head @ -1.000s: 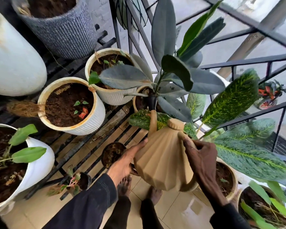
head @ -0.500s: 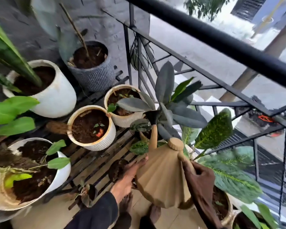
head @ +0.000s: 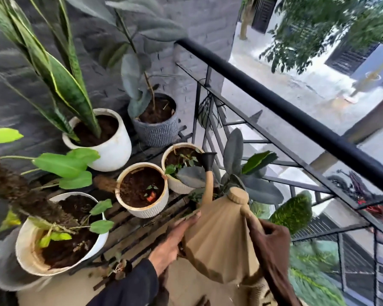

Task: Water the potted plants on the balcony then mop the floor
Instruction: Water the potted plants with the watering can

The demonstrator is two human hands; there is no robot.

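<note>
I hold a tan ribbed watering can [head: 219,241] low in the middle of the view. My right hand [head: 272,237] grips its handle, and my left hand [head: 175,239] lies flat against its left side. The can's thin spout with a black rose [head: 208,161] points up and away, over a ribbed cream pot [head: 175,186] and the dark-leaved rubber plant [head: 248,184]. A second ribbed cream pot [head: 142,208] with dark soil stands just left of the spout. No water stream is visible.
A white pot with a snake plant [head: 111,149], a grey ribbed pot [head: 157,133] and a large white pot [head: 27,259] stand on a dark slatted rack [head: 128,228]. A black railing [head: 296,118] runs along the right. A variegated leaf [head: 294,215] is beside my right hand.
My view has lifted and pulled back, showing the wall, railing and more pots. The can has risen and its spout has moved from the rubber plant's pot toward the ribbed cream pot behind it.
</note>
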